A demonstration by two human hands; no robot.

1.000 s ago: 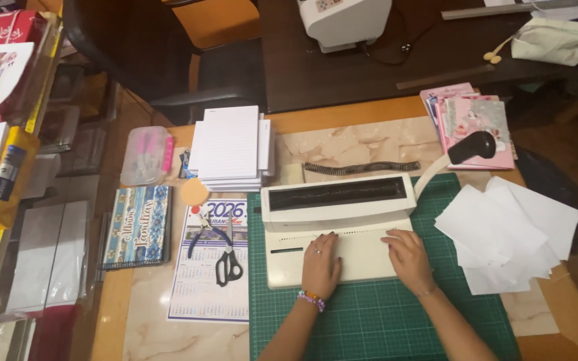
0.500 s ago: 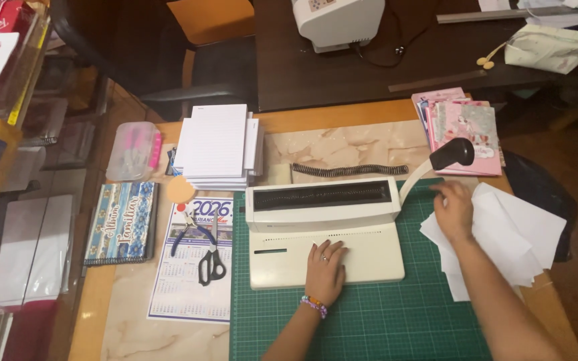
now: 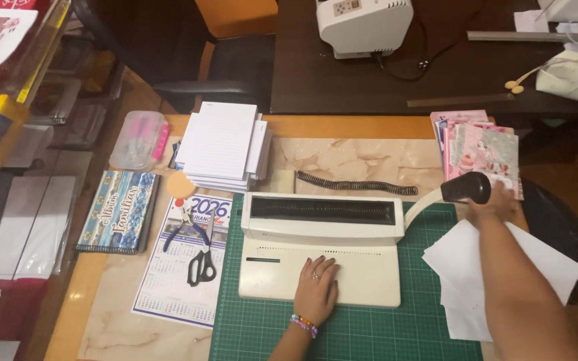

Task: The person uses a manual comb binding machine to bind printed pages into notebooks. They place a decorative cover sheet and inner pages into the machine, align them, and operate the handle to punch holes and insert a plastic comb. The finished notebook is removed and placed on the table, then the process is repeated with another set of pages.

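Binding machine (image 3: 322, 254) under left hand (image 3: 316, 291); right hand (image 3: 496, 204) grips its lever (image 3: 463, 188).

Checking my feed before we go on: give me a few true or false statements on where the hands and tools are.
1. The left hand lies flat on the binding machine. True.
2. The right hand is at the machine's black lever handle. True.
3. The scissors lie on the green cutting mat. False: they lie on the calendar sheet, left of the mat.
4. The black binding coil lies behind the machine. True.
5. The loose white sheets are left of the machine. False: they are on its right.
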